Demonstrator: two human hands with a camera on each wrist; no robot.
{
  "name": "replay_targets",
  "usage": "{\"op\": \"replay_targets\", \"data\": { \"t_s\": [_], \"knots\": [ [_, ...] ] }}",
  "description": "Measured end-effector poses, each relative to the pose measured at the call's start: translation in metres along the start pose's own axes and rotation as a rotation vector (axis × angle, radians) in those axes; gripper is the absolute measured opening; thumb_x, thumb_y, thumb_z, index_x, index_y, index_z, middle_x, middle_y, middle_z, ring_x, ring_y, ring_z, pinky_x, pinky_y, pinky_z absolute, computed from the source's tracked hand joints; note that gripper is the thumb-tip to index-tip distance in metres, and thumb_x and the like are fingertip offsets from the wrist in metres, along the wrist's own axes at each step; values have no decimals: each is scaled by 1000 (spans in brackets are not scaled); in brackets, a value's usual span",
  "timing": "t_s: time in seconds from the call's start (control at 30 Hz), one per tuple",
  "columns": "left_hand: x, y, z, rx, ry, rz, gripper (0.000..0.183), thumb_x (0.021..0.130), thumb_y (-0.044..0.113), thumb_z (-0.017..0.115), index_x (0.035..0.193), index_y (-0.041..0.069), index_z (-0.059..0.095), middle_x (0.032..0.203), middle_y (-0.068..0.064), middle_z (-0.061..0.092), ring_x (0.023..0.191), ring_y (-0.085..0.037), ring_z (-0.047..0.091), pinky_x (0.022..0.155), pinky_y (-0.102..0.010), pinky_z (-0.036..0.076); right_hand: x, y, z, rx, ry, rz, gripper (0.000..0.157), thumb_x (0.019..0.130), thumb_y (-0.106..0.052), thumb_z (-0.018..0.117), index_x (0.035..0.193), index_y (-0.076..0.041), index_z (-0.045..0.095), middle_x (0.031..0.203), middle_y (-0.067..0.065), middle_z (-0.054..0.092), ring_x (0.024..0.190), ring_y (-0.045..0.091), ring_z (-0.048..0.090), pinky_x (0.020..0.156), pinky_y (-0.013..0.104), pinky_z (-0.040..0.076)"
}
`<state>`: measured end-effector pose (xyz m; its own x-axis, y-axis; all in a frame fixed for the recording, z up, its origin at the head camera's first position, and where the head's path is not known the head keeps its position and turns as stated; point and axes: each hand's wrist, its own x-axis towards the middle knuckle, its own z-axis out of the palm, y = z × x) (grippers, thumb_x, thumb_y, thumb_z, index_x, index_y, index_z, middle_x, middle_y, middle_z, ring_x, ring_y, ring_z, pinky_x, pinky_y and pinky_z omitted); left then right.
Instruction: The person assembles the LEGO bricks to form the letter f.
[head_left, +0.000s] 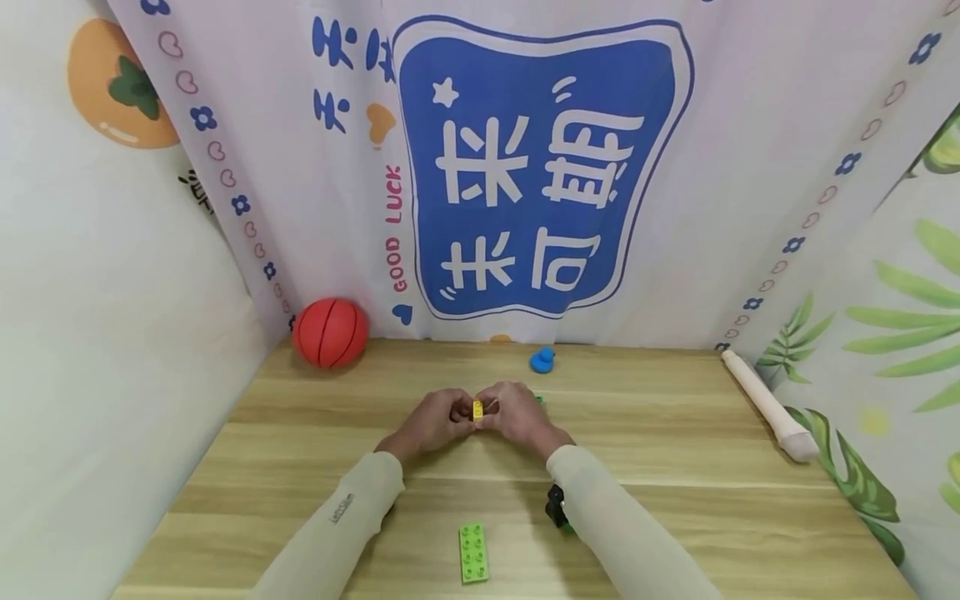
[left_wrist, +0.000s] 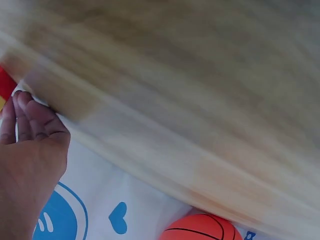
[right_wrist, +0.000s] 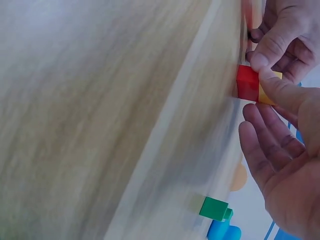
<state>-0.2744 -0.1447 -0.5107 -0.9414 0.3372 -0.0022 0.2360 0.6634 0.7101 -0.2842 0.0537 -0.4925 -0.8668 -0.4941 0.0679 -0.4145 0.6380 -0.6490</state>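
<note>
Above the middle of the table, my two hands meet at a small stack of toy building bricks. The yellow brick shows its studs in the head view; the red brick sits against it in the right wrist view. My left hand pinches the stack from the left, its thumb near where the two colours join. From the other side my right hand pinches it, thumb on the yellow part, other fingers spread below. In the left wrist view the left hand hides most of the bricks.
A light green brick lies near the front. Behind my right hand are a green brick and a blue toy duck. A red toy basketball stands back left; a pale stick-like object lies at the right edge.
</note>
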Motion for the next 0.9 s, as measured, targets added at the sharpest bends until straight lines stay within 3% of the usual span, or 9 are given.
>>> {"op": "replay_targets", "data": {
  "t_s": [0.27,0.57,0.73,0.9],
  "knots": [
    [1,-2,1,-8,0,31,22,93,15,85,111,9,75,99,-1,72,89,-13,62,83,-27,57,-4,6,-2,103,-14,36,23,97,-11,80,120,-8,77,119,9,79,103,18,78,87,30,64],
    [2,-4,-2,-22,-26,82,21,95,19,84,111,10,74,101,-2,76,89,-11,65,84,-28,57,-5,2,-3,14,1,23,26,96,-14,82,121,-8,78,113,7,80,100,17,76,88,34,63],
    [3,-4,-1,-40,-17,68,21,95,17,84,112,10,75,102,-2,75,89,-12,63,84,-28,56,-22,-15,-13,-91,-7,116,32,101,-22,77,127,-6,70,112,9,78,100,20,73,89,40,62],
    [2,-4,-1,-39,-19,31,23,95,16,84,114,9,74,104,-3,74,91,-13,64,88,-31,58,-57,-37,-18,-128,-130,207,35,103,-31,74,125,-4,67,97,8,74,79,17,67,71,34,57]
  ]
}}
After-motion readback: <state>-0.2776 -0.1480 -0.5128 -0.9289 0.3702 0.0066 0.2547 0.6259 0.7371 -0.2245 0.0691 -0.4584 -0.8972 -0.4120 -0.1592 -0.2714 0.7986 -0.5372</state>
